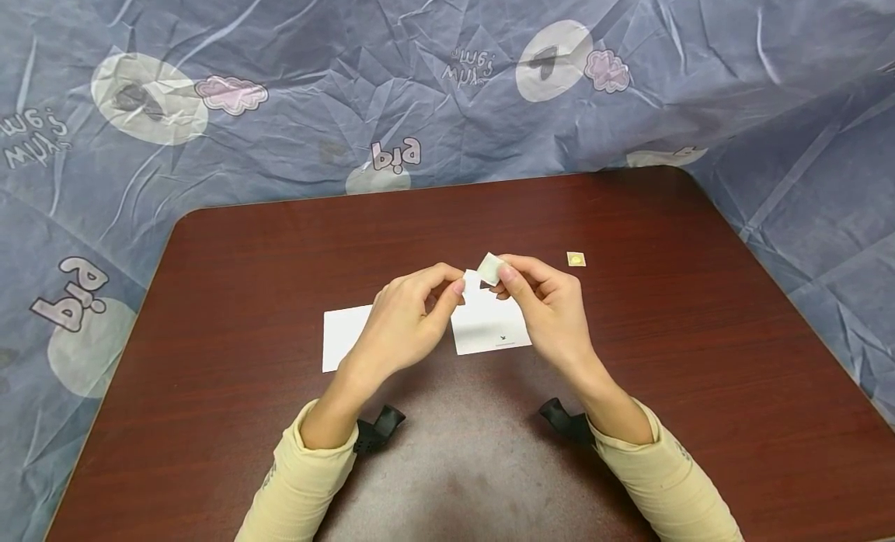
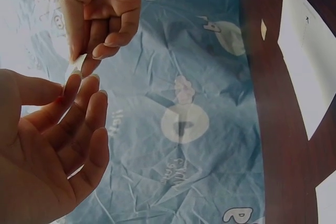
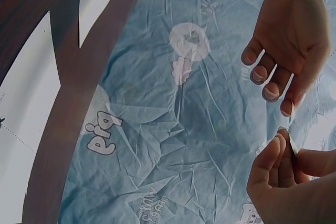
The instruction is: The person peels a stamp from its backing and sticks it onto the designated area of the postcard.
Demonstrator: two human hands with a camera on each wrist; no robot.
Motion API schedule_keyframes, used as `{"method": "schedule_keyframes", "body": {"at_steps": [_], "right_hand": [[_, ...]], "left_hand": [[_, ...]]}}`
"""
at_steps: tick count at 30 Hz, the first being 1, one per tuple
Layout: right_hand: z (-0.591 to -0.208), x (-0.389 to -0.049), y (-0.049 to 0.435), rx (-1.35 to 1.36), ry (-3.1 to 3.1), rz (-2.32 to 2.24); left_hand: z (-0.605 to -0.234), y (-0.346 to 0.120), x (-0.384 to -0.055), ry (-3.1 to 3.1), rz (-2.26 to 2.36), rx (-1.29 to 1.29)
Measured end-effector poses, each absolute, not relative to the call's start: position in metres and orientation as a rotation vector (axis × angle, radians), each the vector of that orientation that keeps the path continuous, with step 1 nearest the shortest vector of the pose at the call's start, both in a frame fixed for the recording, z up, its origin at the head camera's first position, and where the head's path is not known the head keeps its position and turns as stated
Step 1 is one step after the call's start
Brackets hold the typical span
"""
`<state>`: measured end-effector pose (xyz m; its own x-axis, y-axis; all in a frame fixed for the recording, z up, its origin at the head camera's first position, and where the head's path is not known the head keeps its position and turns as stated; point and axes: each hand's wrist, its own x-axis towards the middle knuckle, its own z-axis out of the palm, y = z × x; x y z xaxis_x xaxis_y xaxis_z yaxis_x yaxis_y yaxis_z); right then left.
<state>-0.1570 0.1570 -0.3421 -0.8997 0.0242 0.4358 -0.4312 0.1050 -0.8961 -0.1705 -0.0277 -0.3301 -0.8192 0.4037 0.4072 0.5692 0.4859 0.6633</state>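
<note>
Above the table my left hand (image 1: 398, 321) pinches a small white paper piece (image 1: 472, 279) between thumb and index finger. My right hand (image 1: 555, 313) pinches a small pale square (image 1: 491, 268), its thumb over one corner. The two pieces meet or overlap between the fingertips in the head view. Seen from the left wrist, the pale square (image 2: 80, 62) is nearly edge-on beside both hands' fingertips. Below the hands lies a white sheet (image 1: 489, 328) with a small dark mark, partly hidden. Another white sheet (image 1: 343, 340) lies behind the left hand.
A small yellowish square (image 1: 576, 259) lies on the dark red wooden table (image 1: 664, 324), right of the hands. Black wrist mounts (image 1: 381, 429) stick out by the yellow sleeves. A wrinkled blue printed cloth (image 1: 447, 84) hangs behind the table and along its sides.
</note>
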Motion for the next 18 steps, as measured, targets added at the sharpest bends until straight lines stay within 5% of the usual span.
{"method": "schedule_keyframes", "body": {"at_steps": [18], "right_hand": [[-0.3401, -0.1566, 0.1592, 0.353, -2.044, 1.865]], "left_hand": [[-0.3306, -0.0302, -0.1733, -2.564, -1.239, -0.826]]}}
